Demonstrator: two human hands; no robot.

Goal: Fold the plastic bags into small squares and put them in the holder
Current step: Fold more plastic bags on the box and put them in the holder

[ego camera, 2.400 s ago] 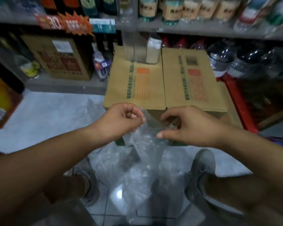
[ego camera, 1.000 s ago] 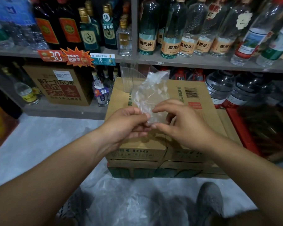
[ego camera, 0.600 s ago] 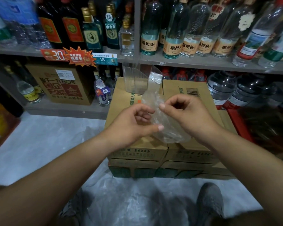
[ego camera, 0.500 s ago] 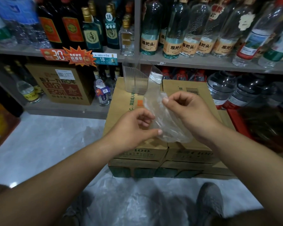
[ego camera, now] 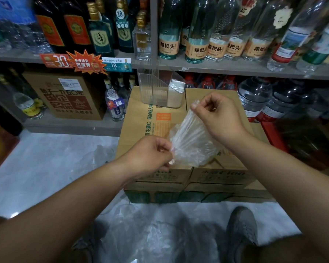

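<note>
A clear plastic bag (ego camera: 192,141) is stretched slantwise between both hands above the cardboard boxes (ego camera: 141,128). My left hand (ego camera: 150,154) pinches its lower left corner. My right hand (ego camera: 218,118) pinches its upper end, further away and higher. A clear plastic holder (ego camera: 154,90) stands at the back of the boxes, with pale folded bags (ego camera: 176,92) in its right end. More loose clear bags (ego camera: 144,234) lie on the floor between my feet.
Shelves of glass bottles (ego camera: 196,31) run across the back, with large water bottles (ego camera: 254,93) low on the right. A brown carton (ego camera: 68,95) sits on the lower left shelf. My grey shoe (ego camera: 241,226) rests on the pale tiled floor (ego camera: 46,164).
The hands lifted the bag from near the floor to above the boxes. Over the last second they drew apart, right hand rising, left hand dropping, pulling the bag out long.
</note>
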